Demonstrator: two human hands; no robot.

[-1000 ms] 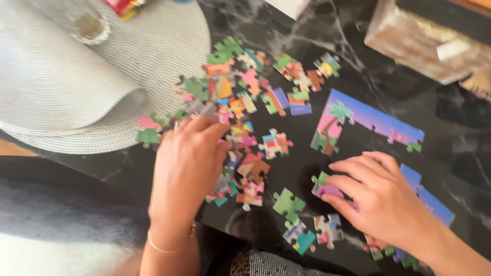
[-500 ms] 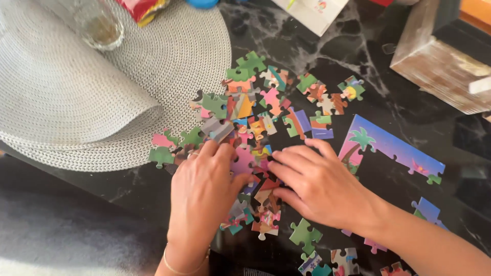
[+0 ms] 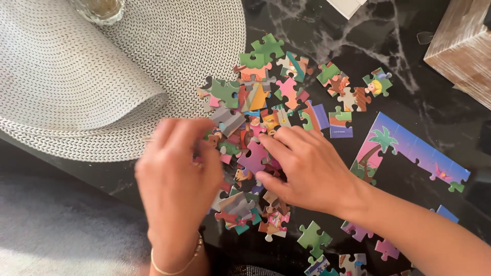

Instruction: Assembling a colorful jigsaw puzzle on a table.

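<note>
A heap of colourful loose jigsaw pieces (image 3: 266, 102) lies on a black marbled table (image 3: 399, 61). My left hand (image 3: 176, 179) is blurred over the heap's left side, fingers curled near the pieces; whether it holds one is unclear. A thin gold bracelet (image 3: 179, 265) circles its wrist. My right hand (image 3: 307, 168) rests on the heap's middle with fingers spread, its fingertips touching a pink-purple piece (image 3: 253, 156). To the right lies a joined section (image 3: 409, 148) with a palm tree on purple sky.
Grey woven round placemats (image 3: 76, 76) overlap at the left, with a glass (image 3: 99, 7) on them at the top. A whitewashed wooden box (image 3: 463, 46) stands at the top right. Single pieces, one green (image 3: 313, 237), lie near the front edge.
My right hand came from the front right pieces into the middle of the heap. My left hand shifted left and towards me, now blurred. The view moved so everything sits lower right.
</note>
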